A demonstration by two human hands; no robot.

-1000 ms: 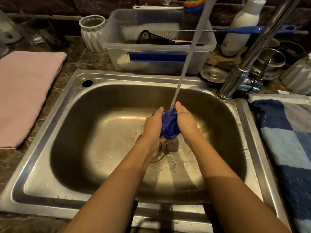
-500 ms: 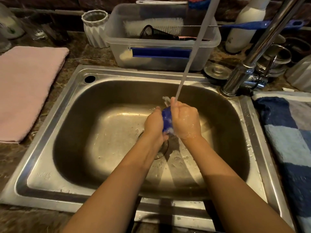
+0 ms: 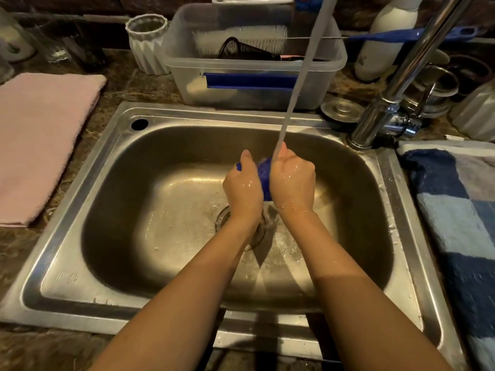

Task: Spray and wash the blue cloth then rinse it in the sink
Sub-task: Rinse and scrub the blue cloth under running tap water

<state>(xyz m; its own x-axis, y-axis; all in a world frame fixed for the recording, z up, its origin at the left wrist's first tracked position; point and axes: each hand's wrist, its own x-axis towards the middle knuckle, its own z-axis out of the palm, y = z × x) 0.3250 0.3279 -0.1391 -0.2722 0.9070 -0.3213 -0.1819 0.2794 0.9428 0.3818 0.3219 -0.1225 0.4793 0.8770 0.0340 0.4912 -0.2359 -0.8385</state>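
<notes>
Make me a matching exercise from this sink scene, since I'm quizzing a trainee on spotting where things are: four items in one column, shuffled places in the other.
Items:
1. blue cloth
2. pink towel
3. clear plastic tub
4. checked blue towel

Places:
A. flat on the counter right of the sink
B. behind the sink, holding brushes
C. bunched between the left hand and right hand under the running water
D. flat on the counter left of the sink

Pairs: 1-C, 2-D, 3-B, 4-A
</notes>
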